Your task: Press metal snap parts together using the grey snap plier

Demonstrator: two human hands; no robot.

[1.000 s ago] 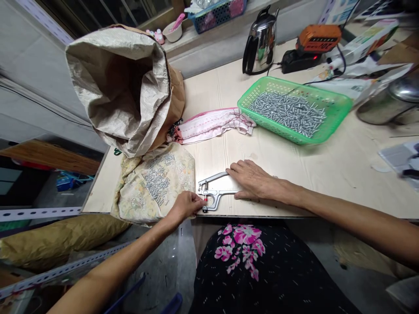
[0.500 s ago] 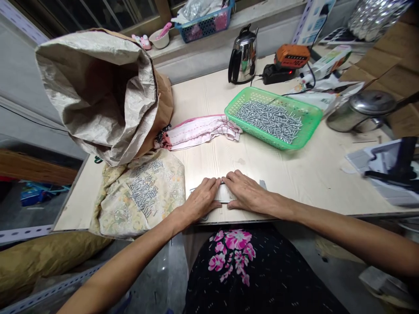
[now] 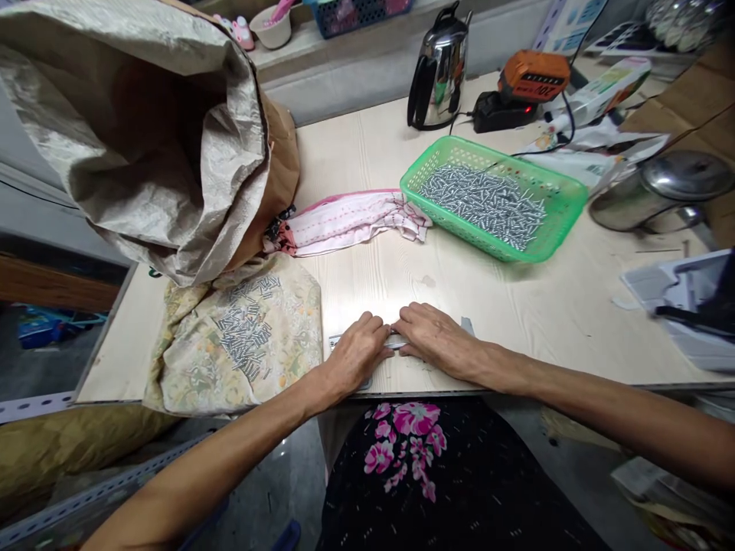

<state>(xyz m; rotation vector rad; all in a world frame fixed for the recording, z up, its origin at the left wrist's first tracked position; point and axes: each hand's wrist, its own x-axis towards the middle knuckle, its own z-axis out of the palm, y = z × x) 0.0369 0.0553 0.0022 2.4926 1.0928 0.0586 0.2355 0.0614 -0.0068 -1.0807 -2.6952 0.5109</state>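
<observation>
My left hand (image 3: 357, 353) and my right hand (image 3: 437, 337) are close together near the table's front edge. Between them is a narrow silvery metal piece (image 3: 395, 341), pinched by the fingers of both. Its ends show beyond the hands, but most of it is covered, so its exact kind cannot be made out. Left of my hands, a pile of small metal pins or tubes (image 3: 244, 329) lies on a yellowish floral cloth (image 3: 298, 344). Farther back stands a green plastic basket (image 3: 566, 229) containing many silvery screw-like pieces (image 3: 488, 203).
A large open paper sack (image 3: 279, 153) stands at the back left. A pink-and-white cloth (image 3: 356, 218) lies beside it. At the back are a steel kettle (image 3: 448, 69) and an orange battery (image 3: 534, 75) on a charger. A lidded metal pot (image 3: 625, 195) sits at right.
Two metal edges that stood apart between my hands are now close together, narrowing the gap. Both hands stay in nearly the same place. The view has shifted slightly.
</observation>
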